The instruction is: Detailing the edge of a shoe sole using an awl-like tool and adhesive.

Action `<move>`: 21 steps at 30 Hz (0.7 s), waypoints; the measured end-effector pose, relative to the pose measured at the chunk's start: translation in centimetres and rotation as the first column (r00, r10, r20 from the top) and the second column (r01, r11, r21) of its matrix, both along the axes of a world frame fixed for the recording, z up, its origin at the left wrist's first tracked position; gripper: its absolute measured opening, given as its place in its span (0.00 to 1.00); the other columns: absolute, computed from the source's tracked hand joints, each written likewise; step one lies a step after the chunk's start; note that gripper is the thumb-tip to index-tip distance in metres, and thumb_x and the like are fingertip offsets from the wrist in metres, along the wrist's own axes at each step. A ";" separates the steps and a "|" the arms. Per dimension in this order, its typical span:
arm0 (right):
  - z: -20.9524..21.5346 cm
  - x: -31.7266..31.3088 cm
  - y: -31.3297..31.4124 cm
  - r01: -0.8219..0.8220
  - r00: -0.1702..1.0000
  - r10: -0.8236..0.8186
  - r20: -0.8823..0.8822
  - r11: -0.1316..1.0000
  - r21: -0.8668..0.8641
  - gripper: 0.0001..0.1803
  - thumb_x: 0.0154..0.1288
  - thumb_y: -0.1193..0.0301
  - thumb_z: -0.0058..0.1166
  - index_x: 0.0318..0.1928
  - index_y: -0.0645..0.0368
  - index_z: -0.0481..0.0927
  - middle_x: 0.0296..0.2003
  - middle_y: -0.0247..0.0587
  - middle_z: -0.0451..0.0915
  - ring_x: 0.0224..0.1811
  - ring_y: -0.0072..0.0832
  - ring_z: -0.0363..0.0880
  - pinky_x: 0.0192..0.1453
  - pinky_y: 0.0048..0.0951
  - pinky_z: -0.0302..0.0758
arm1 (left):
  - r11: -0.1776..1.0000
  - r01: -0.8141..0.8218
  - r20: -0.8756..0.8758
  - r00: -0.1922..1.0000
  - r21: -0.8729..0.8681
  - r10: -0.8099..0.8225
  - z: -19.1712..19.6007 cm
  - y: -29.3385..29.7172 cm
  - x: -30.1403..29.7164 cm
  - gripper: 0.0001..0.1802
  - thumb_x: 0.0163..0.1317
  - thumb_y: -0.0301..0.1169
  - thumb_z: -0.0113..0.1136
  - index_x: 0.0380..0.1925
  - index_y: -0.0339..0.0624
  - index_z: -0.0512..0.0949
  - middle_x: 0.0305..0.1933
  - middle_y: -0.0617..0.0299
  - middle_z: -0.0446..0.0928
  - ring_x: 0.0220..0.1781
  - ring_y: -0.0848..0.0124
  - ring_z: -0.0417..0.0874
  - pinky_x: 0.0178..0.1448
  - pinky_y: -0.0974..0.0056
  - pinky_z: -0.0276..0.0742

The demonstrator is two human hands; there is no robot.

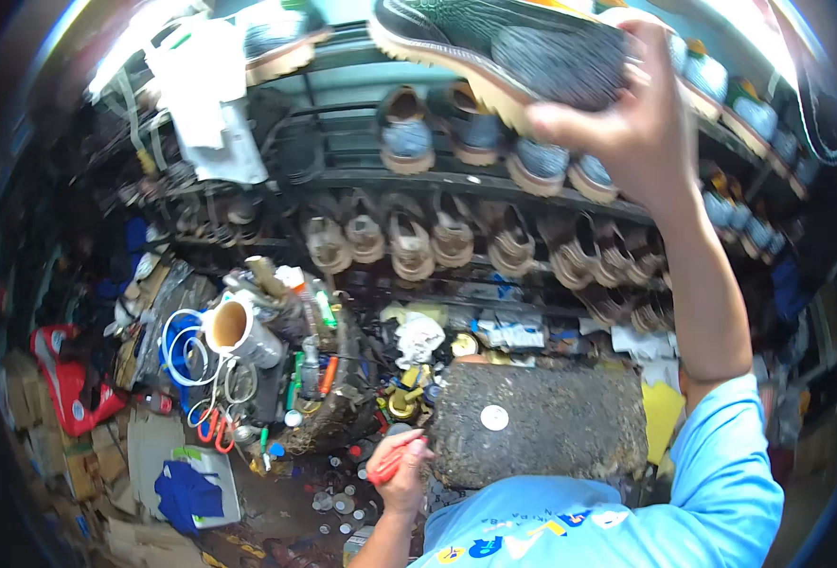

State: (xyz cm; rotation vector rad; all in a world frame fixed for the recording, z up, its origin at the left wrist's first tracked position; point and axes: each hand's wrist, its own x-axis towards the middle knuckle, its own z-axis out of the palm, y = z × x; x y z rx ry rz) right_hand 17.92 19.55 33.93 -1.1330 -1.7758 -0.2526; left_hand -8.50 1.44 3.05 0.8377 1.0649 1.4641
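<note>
A dark shoe [556, 64] with a dark blue textured toe and a pale, notched sole is raised in front of the upper shelf. My right hand [641, 133] grips it by the toe end, the thumb against the sole edge. Down by the left edge of the work block [542, 417], my left hand [401, 485] is closed around a small red object [395, 461], whose exact kind I cannot make out. The block has a dark, worn top with a round white disc [494, 417] on it.
Shelves hold rows of dark blue shoes [406, 142] and beige-brown shoes [409, 246]. To the left, a cluttered round stand carries a cup of brown liquid [229, 325], red-handled scissors [216, 431] and pens. A red shoe upper [73, 379] and a blue cloth [188, 494] lie further left.
</note>
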 end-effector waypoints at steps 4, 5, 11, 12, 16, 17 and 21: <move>-5.6 4.7 -12.4 -0.198 0.781 0.194 -0.594 0.978 0.060 0.54 0.28 0.69 0.76 0.61 0.57 0.60 0.55 0.44 0.71 0.57 0.39 0.76 0.60 0.44 0.79 | 0.991 -0.039 0.021 0.999 -0.128 0.042 -0.5 0.2 0.9 0.13 0.64 0.30 0.61 0.44 0.33 0.77 0.32 0.59 0.80 0.24 0.77 0.78 0.29 0.74 0.73; -6.8 6.1 -14.7 -0.196 0.705 0.158 -0.692 0.980 0.024 0.55 0.26 0.70 0.74 0.61 0.56 0.60 0.54 0.41 0.70 0.58 0.36 0.74 0.61 0.39 0.78 | 0.995 -0.018 -0.011 1.000 -0.098 0.017 -0.5 0.8 1.4 0.13 0.64 0.31 0.60 0.44 0.33 0.77 0.32 0.60 0.80 0.23 0.77 0.77 0.29 0.74 0.72; -20.2 16.4 -25.0 -0.330 0.473 -0.130 -0.871 0.891 -0.312 0.54 0.27 0.73 0.80 0.59 0.57 0.61 0.49 0.34 0.69 0.54 0.24 0.70 0.61 0.26 0.68 | 0.985 0.169 -0.111 0.979 -0.034 -0.171 -1.2 4.4 5.3 0.20 0.68 0.41 0.54 0.46 0.33 0.77 0.27 0.62 0.75 0.24 0.79 0.72 0.28 0.74 0.69; -21.2 16.3 -26.0 -0.331 0.404 -0.213 -0.889 0.872 -0.359 0.53 0.27 0.73 0.80 0.58 0.56 0.61 0.48 0.34 0.69 0.53 0.25 0.69 0.61 0.26 0.67 | 0.982 0.184 -0.105 0.977 -0.045 -0.187 -2.2 5.1 5.3 0.20 0.68 0.41 0.53 0.47 0.33 0.77 0.26 0.61 0.76 0.23 0.77 0.71 0.30 0.72 0.71; -27.1 18.7 -29.8 -0.257 0.452 -0.355 -0.818 0.826 -0.501 0.50 0.27 0.71 0.78 0.56 0.54 0.63 0.47 0.32 0.69 0.51 0.25 0.70 0.58 0.27 0.67 | 0.963 0.262 -0.060 0.962 -0.062 -0.265 -3.3 6.5 7.6 0.19 0.69 0.40 0.51 0.48 0.34 0.77 0.28 0.58 0.78 0.23 0.76 0.71 0.33 0.70 0.72; -27.9 19.1 -30.5 -0.256 0.444 -0.399 -0.802 0.801 -0.541 0.50 0.27 0.71 0.79 0.56 0.54 0.63 0.47 0.33 0.70 0.50 0.25 0.71 0.58 0.27 0.67 | 0.964 0.258 -0.078 0.962 -0.068 -0.263 -3.8 6.7 8.0 0.18 0.70 0.39 0.50 0.48 0.35 0.77 0.29 0.58 0.78 0.24 0.76 0.72 0.33 0.70 0.73; -29.2 19.4 -31.9 -0.265 0.452 -0.456 -0.767 0.752 -0.603 0.55 0.31 0.72 0.76 0.66 0.56 0.62 0.53 0.37 0.72 0.54 0.28 0.72 0.62 0.29 0.67 | 0.961 0.242 -0.106 0.961 -0.131 -0.256 -4.8 6.6 8.9 0.14 0.66 0.32 0.59 0.46 0.34 0.76 0.29 0.58 0.78 0.25 0.76 0.73 0.33 0.72 0.72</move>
